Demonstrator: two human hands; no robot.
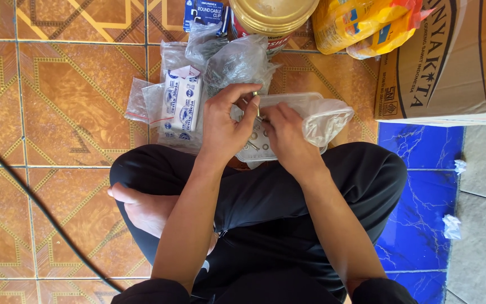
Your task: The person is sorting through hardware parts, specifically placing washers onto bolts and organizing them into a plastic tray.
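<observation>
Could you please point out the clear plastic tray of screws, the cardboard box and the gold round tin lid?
clear plastic tray of screws (305,103), head view, back rim.
cardboard box (457,62), head view, printed side.
gold round tin lid (274,11), head view, top face.

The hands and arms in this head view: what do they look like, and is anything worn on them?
Both the left hand and the right hand are bare: no gloves, rings or watch show. The forearms are uncovered too. Dark sleeves begin only near the bottom edge, pushed up by the elbows.
</observation>
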